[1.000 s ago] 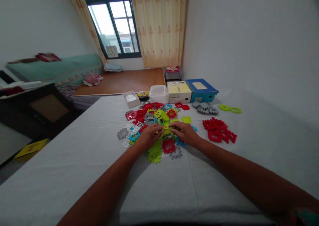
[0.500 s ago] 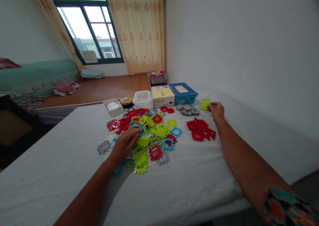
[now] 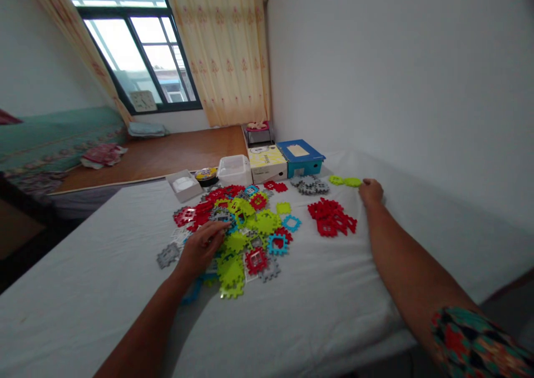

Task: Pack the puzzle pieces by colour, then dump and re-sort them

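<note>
The left hand point(image 3: 204, 245), fingers bent, meets the mixed pile point(image 3: 237, 242) at nine o'clock on the desk point(image 3: 292, 322); any grip is hidden. From the pile, grey pieces point(image 3: 309, 185) lie at two o'clock, red pieces point(image 3: 331, 218) at three, green pieces point(image 3: 352, 182) farther out at two, beside the right hand's point(image 3: 371, 192) curled fingers, grip unclear. Sorting by colour looks begun; most pieces lie mixed.

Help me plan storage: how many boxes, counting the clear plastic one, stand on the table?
4, along the far side, left to right: white box, clear plastic box, yellow box, blue box. Any behind them would be hidden.
</note>
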`<state>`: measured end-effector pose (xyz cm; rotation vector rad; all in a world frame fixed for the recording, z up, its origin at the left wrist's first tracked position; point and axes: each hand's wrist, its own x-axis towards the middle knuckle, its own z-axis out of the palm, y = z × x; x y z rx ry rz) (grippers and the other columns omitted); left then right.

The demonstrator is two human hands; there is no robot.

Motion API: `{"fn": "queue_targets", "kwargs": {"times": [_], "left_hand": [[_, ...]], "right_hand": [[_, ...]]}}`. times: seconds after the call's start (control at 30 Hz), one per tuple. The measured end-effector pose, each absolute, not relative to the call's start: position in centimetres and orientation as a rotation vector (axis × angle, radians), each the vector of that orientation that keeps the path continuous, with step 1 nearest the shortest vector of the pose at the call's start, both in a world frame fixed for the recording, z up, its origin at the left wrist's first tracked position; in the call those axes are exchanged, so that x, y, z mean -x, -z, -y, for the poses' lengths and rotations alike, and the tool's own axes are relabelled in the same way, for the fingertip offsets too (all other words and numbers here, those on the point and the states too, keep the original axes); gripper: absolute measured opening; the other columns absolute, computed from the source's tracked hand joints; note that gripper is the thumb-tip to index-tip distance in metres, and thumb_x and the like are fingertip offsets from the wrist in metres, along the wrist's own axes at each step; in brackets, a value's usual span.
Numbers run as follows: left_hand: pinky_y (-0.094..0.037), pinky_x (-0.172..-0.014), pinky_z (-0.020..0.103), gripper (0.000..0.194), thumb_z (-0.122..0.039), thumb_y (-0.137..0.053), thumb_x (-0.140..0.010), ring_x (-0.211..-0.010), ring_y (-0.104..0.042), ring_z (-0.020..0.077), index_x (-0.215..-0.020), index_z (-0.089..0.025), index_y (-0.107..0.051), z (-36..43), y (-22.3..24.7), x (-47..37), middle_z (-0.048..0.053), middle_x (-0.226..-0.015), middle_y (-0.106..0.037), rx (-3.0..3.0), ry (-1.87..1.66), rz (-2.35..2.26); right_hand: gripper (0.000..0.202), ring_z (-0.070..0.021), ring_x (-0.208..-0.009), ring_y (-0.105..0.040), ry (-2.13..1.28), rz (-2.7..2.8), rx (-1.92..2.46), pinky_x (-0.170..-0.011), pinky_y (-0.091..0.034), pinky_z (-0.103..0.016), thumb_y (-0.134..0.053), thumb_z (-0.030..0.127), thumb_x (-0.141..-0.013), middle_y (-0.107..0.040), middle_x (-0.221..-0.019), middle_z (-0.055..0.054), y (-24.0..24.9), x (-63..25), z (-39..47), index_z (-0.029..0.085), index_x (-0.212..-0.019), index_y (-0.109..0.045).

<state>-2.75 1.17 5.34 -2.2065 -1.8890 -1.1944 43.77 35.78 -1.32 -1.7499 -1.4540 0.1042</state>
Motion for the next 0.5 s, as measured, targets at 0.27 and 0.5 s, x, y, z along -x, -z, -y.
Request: {"fn": "queue_targets", "kwargs": {"times": [0.27, 0.5], "left_hand": [[-0.053, -0.09, 0.037, 0.028, -0.031, -0.047, -0.093, -0.099, -0.066, 0.0194, -0.109, -0.021, -0.068, -0.9, -5.3, 3.9, 0.008, -0.107, -0.071, 2.071, 1.18, 1.891], [-0.051, -0.089, 0.036, 0.03, -0.04, -0.063, -0.086, -0.102, -0.061, 0.0214, -0.11, -0.024, -0.069, -0.8, -5.5, 2.0, 0.007, -0.107, -0.069, 2.375, 0.689, 1.802]], "right_hand": [[0.045, -0.029, -0.103, -0.061, -0.086, 1.519, 1.841, -0.092, -0.046, -0.042, -0.051, 0.015, -0.076, -0.066, -0.112, -0.019, 1.8, -42.7, -35.3, 0.009, -0.119, -0.064], [0.041, -0.0268, -0.112, -0.055, 0.109, 1.695, 1.378, -0.1, -0.041, -0.04, -0.04, 0.014, -0.08, -0.062, -0.118, -0.019, -1.0, -38.3, -33.1, 0.01, -0.115, -0.062]]}}
